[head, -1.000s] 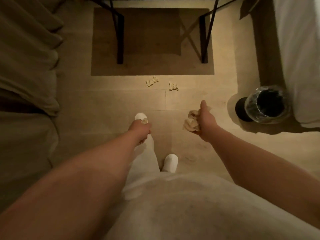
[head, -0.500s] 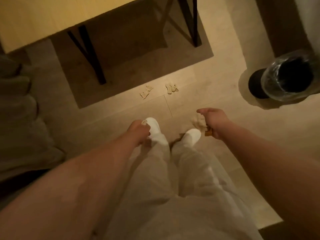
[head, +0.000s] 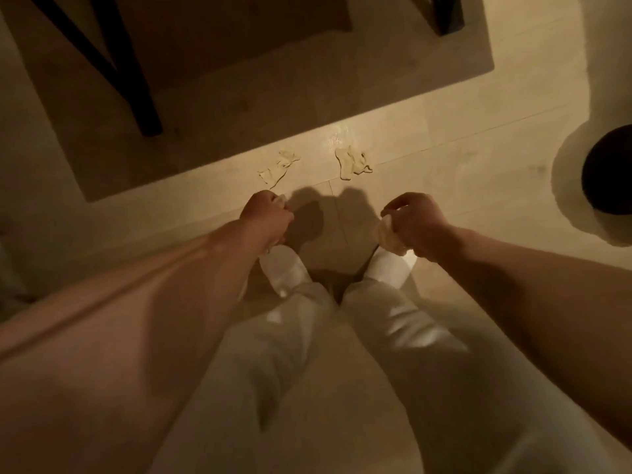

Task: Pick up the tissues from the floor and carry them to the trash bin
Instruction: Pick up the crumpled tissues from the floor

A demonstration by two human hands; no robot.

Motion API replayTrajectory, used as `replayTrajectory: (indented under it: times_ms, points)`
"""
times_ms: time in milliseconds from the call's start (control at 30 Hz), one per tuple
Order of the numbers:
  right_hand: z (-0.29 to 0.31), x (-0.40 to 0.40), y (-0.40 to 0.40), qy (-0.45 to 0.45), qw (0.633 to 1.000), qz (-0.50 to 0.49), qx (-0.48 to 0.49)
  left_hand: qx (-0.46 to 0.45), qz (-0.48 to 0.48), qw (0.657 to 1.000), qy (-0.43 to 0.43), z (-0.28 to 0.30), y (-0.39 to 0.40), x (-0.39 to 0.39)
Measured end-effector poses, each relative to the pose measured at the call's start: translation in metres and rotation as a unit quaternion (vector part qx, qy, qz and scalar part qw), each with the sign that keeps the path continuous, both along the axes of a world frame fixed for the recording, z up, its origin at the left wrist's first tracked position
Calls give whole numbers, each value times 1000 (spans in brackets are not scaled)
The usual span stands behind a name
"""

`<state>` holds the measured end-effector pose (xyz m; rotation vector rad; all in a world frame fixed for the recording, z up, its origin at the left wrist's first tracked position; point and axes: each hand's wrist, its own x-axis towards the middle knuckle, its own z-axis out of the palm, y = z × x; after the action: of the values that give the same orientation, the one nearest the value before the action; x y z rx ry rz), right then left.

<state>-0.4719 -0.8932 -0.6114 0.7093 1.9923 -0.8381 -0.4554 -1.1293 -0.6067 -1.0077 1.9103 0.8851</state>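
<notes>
Two crumpled tissues lie on the pale floor just ahead of my feet, the left tissue (head: 278,166) and the right tissue (head: 352,162). My left hand (head: 266,217) hangs just below the left one, fingers closed around a small tissue scrap (head: 281,200) that peeks out at the top. My right hand (head: 415,225) is closed on a bigger tissue wad (head: 388,236). The dark trash bin (head: 608,176) shows only partly at the right edge.
A brown rug (head: 239,97) lies beyond the tissues, with black table legs (head: 136,80) standing on it. My white slippers (head: 287,268) and pale trousers fill the lower middle. A dark upholstered edge sits at far left.
The view has dropped closer to the floor and both hands have moved forward toward the two tissues. The bin has slid to the right edge. Both hands keep their tissues.
</notes>
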Motion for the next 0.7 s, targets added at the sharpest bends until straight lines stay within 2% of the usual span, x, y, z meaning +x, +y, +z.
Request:
replayTrajectory:
  times_ms: [167, 300, 400, 600, 700]
  points:
    - [-103, -33, -8, 38, 994, 104, -9, -33, -12, 999, 33, -106, 4, -30]
    - [-176, -58, -12, 79, 985, 151, -26, -53, 38, 995, 72, -186, 0, -48]
    - [-220, -75, -16, 89, 968, 231, -36, -62, 60, 992, 87, -231, -9, -57]
    - [-271, -64, -19, 154, 928, 340, 11, -110, -3, 992, 62, -273, -20, -43]
    - [-274, -52, -23, 147, 923, 350, 64, -73, -40, 996, 41, -281, -18, -22]
